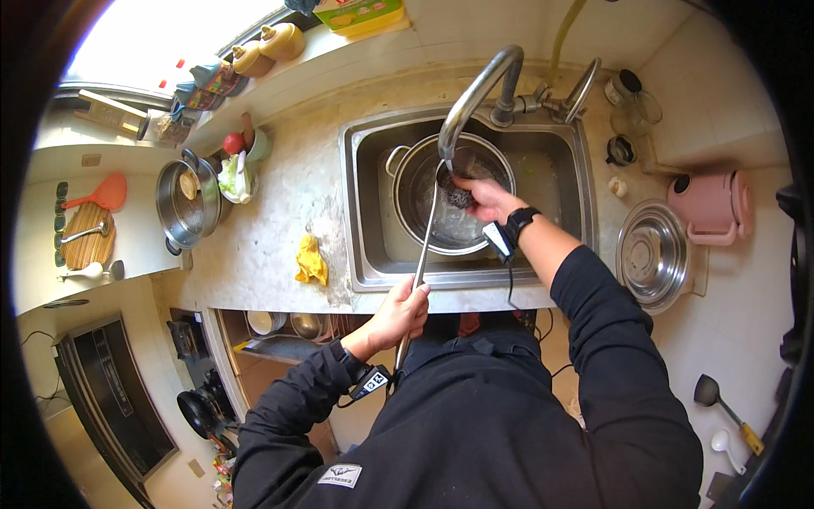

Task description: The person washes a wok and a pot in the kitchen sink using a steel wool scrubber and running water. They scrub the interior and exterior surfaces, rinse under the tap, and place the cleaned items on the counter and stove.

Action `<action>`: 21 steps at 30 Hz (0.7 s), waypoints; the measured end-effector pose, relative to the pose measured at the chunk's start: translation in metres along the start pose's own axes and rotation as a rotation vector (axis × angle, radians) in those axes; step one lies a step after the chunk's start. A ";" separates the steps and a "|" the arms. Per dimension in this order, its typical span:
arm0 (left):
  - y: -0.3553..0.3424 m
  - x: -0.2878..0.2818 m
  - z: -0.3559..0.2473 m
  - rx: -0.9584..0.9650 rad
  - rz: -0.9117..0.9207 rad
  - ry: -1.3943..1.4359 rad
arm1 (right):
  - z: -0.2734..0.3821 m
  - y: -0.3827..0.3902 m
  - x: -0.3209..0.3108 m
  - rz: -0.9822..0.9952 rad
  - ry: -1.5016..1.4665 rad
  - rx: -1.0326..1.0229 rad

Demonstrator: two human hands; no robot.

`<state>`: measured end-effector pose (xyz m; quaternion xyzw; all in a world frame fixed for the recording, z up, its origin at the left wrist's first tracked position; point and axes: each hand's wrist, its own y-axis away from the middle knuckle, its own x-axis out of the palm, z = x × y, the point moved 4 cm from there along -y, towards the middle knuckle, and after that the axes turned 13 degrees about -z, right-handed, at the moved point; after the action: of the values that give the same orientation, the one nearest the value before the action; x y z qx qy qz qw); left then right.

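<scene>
Sink [564, 212]: steel basin set into a speckled stone desk [271, 229], gooseneck faucet [475, 93] arcing over it. Can't tell whether water is running.

Steel pot [424, 208]: sits in the left part of the basin, directly under the faucet spout, with one side handle showing at upper left.

Long-handled steel utensil [421, 254], ladle or skimmer type: handle runs from the desk edge up into the pot, and its head end is over the pot interior, under the scrubber.

Left hand [398, 314]: at the front rim of the sink, fingers wrapped tight around the lower utensil handle, holding it steady.

Right hand [485, 197]: over the pot, fingers pinched on a dark scouring pad [458, 197] pressed against the utensil head.

Step, as I read it: scrubbing phase, utensil head being scoured inside the pot. No rinse visible yet.

Next move likely calls for firm handle grip from the left while the right works the pad around the head, rotating the handle to reach the back face, then a rinse under the spout.

Nearby, untouched: steel bowl [651, 254] on the right desk, yellow cloth [310, 261] left of the sink, lidded pot [188, 204] further left.
</scene>
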<state>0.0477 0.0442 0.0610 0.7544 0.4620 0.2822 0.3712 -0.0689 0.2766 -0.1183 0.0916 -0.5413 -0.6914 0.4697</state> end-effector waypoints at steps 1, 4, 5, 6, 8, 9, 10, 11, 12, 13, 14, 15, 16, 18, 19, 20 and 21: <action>-0.003 0.000 -0.002 -0.004 0.011 0.013 | -0.009 -0.002 0.003 0.097 -0.078 0.052; -0.007 -0.001 -0.005 0.027 -0.025 -0.012 | -0.019 0.000 0.003 0.036 0.090 -0.102; -0.007 -0.001 -0.005 0.040 -0.044 -0.026 | -0.016 0.006 -0.001 -0.044 0.228 -0.223; -0.007 -0.002 -0.005 0.057 -0.054 -0.054 | -0.010 0.015 -0.003 -0.058 0.350 -0.367; -0.004 -0.002 -0.008 0.175 -0.065 -0.132 | 0.005 0.038 -0.014 -0.296 0.754 -0.619; -0.002 -0.002 -0.008 0.207 -0.077 -0.166 | 0.011 0.052 -0.020 -0.395 0.928 -0.698; 0.001 -0.001 -0.010 0.256 -0.071 -0.193 | 0.017 0.065 -0.023 -0.414 0.992 -0.760; 0.003 -0.002 -0.011 0.280 -0.068 -0.220 | 0.019 0.079 -0.025 -0.418 0.995 -0.842; 0.005 -0.002 -0.013 0.298 -0.071 -0.242 | 0.025 0.095 -0.026 -0.444 1.000 -1.026; 0.006 -0.001 -0.015 0.342 -0.088 -0.291 | 0.028 0.108 -0.026 -0.484 1.028 -1.167; 0.007 0.000 -0.018 0.366 -0.107 -0.338 | 0.029 0.117 -0.025 -0.451 1.012 -1.226; 0.010 0.002 -0.019 0.385 -0.121 -0.387 | 0.029 0.125 -0.025 -0.422 0.999 -1.285; 0.011 0.003 -0.019 0.330 -0.112 -0.381 | 0.025 0.127 -0.023 -0.386 1.100 -1.227; 0.013 0.011 -0.024 0.334 -0.083 -0.330 | 0.026 0.137 -0.022 -0.393 1.064 -1.338; 0.013 0.015 -0.027 0.326 -0.070 -0.313 | 0.028 0.141 -0.021 -0.399 1.034 -1.404; 0.014 0.018 -0.031 0.322 -0.043 -0.263 | 0.030 0.147 -0.023 -0.426 0.933 -1.488; 0.015 0.022 -0.034 0.284 0.004 -0.157 | 0.031 0.144 -0.024 -0.419 1.033 -1.361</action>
<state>0.0380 0.0702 0.0948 0.8199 0.4656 0.1548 0.2951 0.0039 0.3187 0.0055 0.1909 0.2964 -0.8081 0.4719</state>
